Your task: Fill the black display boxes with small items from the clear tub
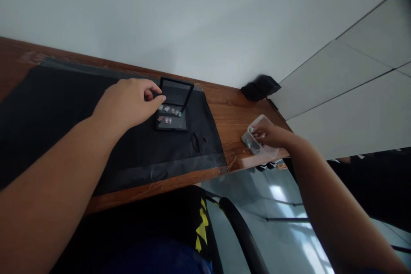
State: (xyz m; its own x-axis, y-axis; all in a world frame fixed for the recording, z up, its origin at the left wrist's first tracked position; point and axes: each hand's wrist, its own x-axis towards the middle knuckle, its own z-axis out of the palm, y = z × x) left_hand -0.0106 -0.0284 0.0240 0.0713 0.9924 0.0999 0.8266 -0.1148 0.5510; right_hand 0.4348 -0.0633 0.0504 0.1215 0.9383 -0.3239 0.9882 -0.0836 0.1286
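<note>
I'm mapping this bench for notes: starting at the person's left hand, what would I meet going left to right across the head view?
Bare left hand → open, rectangular black hinged case → translucent rectangular plastic container, right hand inside → white, dark-seamed panels.

My left hand [123, 105] and right hand [272, 135], reaching well apart.
On my head view, the left forearm [67, 167] slants in from the lower left, its hand back-up, fingers [148, 84] curled, thumb [157, 103] just beside the index; the right forearm [324, 192] enters lower right, its fingers pointing leftward (their tips are too small to read).
</note>
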